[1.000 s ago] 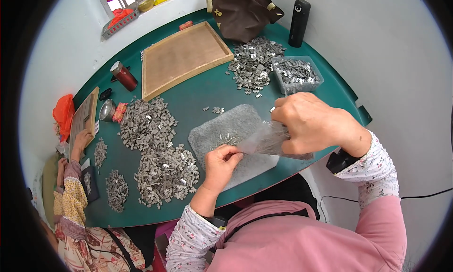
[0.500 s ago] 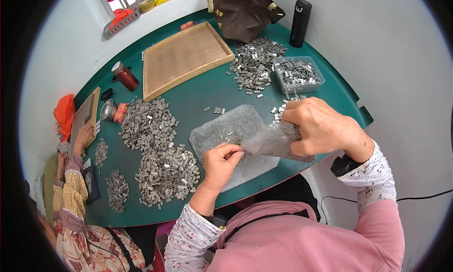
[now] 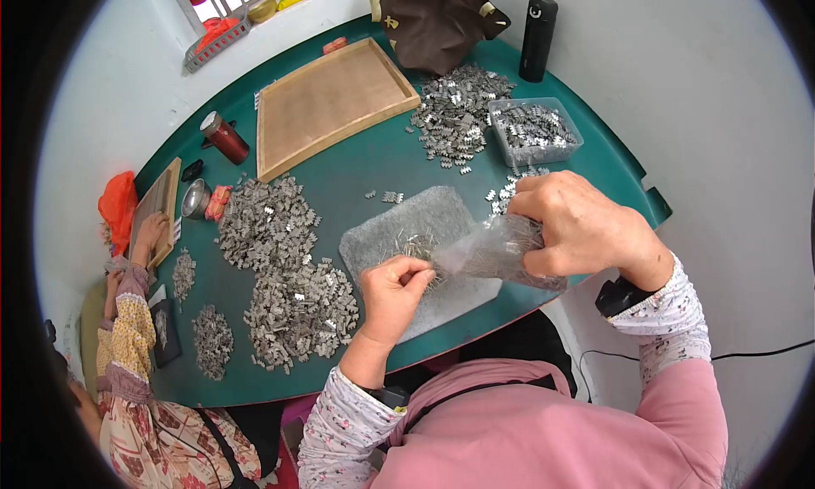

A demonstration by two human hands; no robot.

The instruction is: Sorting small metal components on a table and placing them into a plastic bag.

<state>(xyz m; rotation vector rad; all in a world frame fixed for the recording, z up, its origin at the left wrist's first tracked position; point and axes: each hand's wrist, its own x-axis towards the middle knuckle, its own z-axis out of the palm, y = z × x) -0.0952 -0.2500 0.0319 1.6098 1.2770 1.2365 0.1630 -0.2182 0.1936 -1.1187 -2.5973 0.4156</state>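
Observation:
A clear plastic bag (image 3: pixel 499 253) full of thin metal pins lies tilted on its side between my hands, its mouth toward the left. My right hand (image 3: pixel 586 230) grips the body of the bag from above. At the mouth, my left hand (image 3: pixel 392 289) pinches the plastic edge between thumb and fingers. Loose pins (image 3: pixel 413 244) lie in a small heap under the mouth, partly hidden by my left fingers. They rest on a grey felt-like mat (image 3: pixel 448 207), with a paler part nearer me.
Left of the mat are large piles of small metal links (image 3: pixel 301 311). Behind it stand a wooden tray (image 3: pixel 331 107), another link pile (image 3: pixel 458 111), a clear tub (image 3: pixel 537 154) of links and a black bottle (image 3: pixel 538 39). A co-worker's hand (image 3: pixel 151 232) touches a board at far left.
The pin heap under the bag's mouth has grown as more pins have come out. Both my hands keep nearly the same hold. The co-worker's hand has shifted slightly.

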